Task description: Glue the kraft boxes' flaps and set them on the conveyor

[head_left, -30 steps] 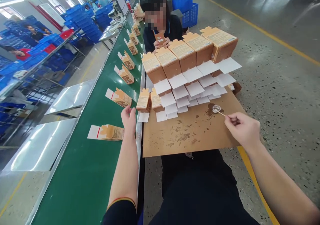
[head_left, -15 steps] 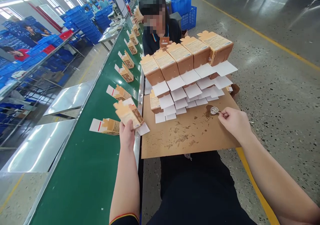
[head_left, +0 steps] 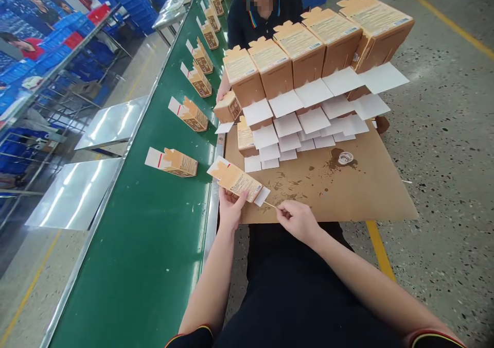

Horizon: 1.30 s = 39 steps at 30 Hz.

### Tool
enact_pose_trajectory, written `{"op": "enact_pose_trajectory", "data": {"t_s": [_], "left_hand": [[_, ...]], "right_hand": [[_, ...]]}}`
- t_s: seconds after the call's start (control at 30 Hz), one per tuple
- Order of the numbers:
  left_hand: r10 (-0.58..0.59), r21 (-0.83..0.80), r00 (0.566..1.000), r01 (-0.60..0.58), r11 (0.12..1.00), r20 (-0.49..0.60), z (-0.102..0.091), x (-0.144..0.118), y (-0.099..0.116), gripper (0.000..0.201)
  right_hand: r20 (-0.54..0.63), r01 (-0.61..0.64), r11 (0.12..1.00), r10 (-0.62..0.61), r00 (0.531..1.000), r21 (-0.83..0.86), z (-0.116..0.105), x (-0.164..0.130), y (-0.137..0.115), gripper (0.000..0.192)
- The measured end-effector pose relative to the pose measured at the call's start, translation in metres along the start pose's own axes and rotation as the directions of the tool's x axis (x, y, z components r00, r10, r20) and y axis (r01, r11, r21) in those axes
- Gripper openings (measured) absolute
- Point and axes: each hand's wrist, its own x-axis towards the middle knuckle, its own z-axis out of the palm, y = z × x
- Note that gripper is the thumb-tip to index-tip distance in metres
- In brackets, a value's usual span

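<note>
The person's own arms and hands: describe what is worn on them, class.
Both forearms are bare, and the left hand and right hand wear no gloves. Short dark sleeves end near the elbows, each cuff edged with thin red and yellow stripes. No watch, ring or bracelet shows.

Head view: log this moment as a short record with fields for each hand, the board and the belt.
left hand: left hand holds a small brown carton with its white flap open
right hand: right hand pinches a thin stick, tip at the flap
board: cardboard sheet, stained, bears a small clear dish and rows of cartons with white flaps out
belt: green conveyor carries a line of lying cartons
other person: seated behind the stack, dark shirt
</note>
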Motion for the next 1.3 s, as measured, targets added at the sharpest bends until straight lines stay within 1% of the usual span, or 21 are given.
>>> {"op": "enact_pose_trajectory", "data": {"t_s": [0.03,0.1,0.2,0.27,0.37,0.43,0.47,0.57,0.6,0.67,0.8,0.87,0.9,0.93,1.0,1.07,1.1,1.13,1.2,1.27,1.3], "left_hand": [[0.008,-0.001,1.0,-0.008,1.0,0.003,0.001,-0.001,0.0,0.087],[0.007,-0.001,1.0,-0.007,1.0,0.009,0.002,-0.003,0.0,0.085],[-0.004,0.001,1.0,0.004,1.0,0.009,0.003,-0.004,0.0,0.081],[0.002,0.003,1.0,-0.002,1.0,0.005,0.005,-0.004,0.0,0.079],[0.033,0.035,0.999,-0.033,0.999,-0.002,0.008,-0.008,-0.002,0.078],[0.074,0.113,0.997,-0.073,0.991,-0.008,0.01,-0.013,-0.005,0.08],[0.102,0.178,0.995,-0.097,0.979,-0.018,0.011,-0.017,-0.007,0.082],[0.176,0.412,0.983,-0.143,0.9,-0.044,0.012,-0.028,-0.013,0.082],[0.194,0.469,0.98,-0.149,0.87,-0.05,0.012,-0.031,-0.014,0.081],[0.213,0.526,0.976,-0.157,0.836,-0.047,0.012,-0.033,-0.016,0.077],[0.221,0.529,0.974,-0.16,0.833,-0.054,0.018,-0.033,-0.022,0.076],[0.222,0.491,0.973,-0.163,0.856,-0.064,0.018,-0.031,-0.023,0.08],[0.223,0.459,0.972,-0.165,0.873,-0.076,0.015,-0.029,-0.022,0.082],[0.232,0.422,0.967,-0.169,0.891,-0.102,0.008,-0.026,-0.019,0.084],[0.28,0.356,0.938,-0.196,0.913,-0.202,-0.017,-0.016,-0.009,0.087],[0.335,0.336,0.881,-0.221,0.915,-0.334,-0.054,0.001,0.006,0.092],[0.343,0.34,0.852,-0.212,0.916,-0.394,-0.074,0.011,0.015,0.093],[0.324,0.345,0.834,-0.174,0.922,-0.446,-0.094,0.02,0.022,0.094],[0.246,0.348,0.819,-0.06,0.936,-0.519,-0.128,0.036,0.033,0.091],[0.194,0.362,0.809,0.024,0.932,-0.554,-0.148,0.041,0.033,0.09],[0.211,0.383,0.788,0.034,0.923,-0.578,-0.152,0.038,0.029,0.091]], "right_hand": [[0.016,0.013,1.0,-0.013,1.0,-0.013,0.006,-0.001,0.001,0.029],[0.048,0.035,0.998,-0.033,0.998,-0.043,0.012,-0.001,0.004,0.03],[0.065,0.051,0.995,-0.046,0.997,-0.083,0.009,0.001,0.011,0.029],[0.042,0.042,0.995,-0.039,0.998,-0.085,0.003,0.004,0.015,0.027],[-0.036,0.011,0.998,-0.013,0.999,-0.061,-0.009,0.009,0.018,0.026],[-0.105,0.0,0.999,-0.005,0.994,-0.05,-0.02,0.01,0.018,0.026],[-0.14,-0.003,0.999,-0.004,0.99,-0.048,-0.025,0.01,0.017,0.026],[-0.226,-0.001,0.999,-0.008,0.974,-0.04,-0.041,0.007,0.016,0.024],[-0.244,-0.005,0.999,-0.005,0.97,-0.039,-0.046,0.005,0.015,0.023],[-0.269,-0.017,0.999,0.006,0.963,-0.037,-0.052,0.0,0.013,0.022],[-0.262,-0.025,0.999,0.018,0.965,-0.023,-0.054,-0.004,0.009,0.022],[-0.246,-0.023,1.0,0.02,0.969,-0.009,-0.052,-0.004,0.007,0.022],[-0.244,-0.024,1.0,0.022,0.969,-0.002,-0.052,-0.004,0.006,0.021],[-0.248,-0.025,1.0,0.025,0.969,0.004,-0.052,-0.004,0.005,0.022],[-0.266,-0.026,1.0,0.03,0.963,0.017,-0.054,-0.004,0.004,0.022],[-0.285,-0.027,0.999,0.035,0.958,0.033,-0.056,-0.005,0.003,0.022],[-0.293,-0.028,0.999,0.039,0.955,0.041,-0.057,-0.004,0.004,0.022],[-0.296,-0.033,0.998,0.046,0.954,0.048,-0.058,-0.004,0.004,0.022],[-0.289,-0.047,0.997,0.062,0.955,0.058,-0.059,-0.003,0.006,0.023],[-0.278,-0.061,0.996,0.077,0.958,0.063,-0.059,-0.001,0.008,0.024],[-0.274,-0.067,0.996,0.082,0.958,0.063,-0.06,-0.001,0.009,0.025]]}}
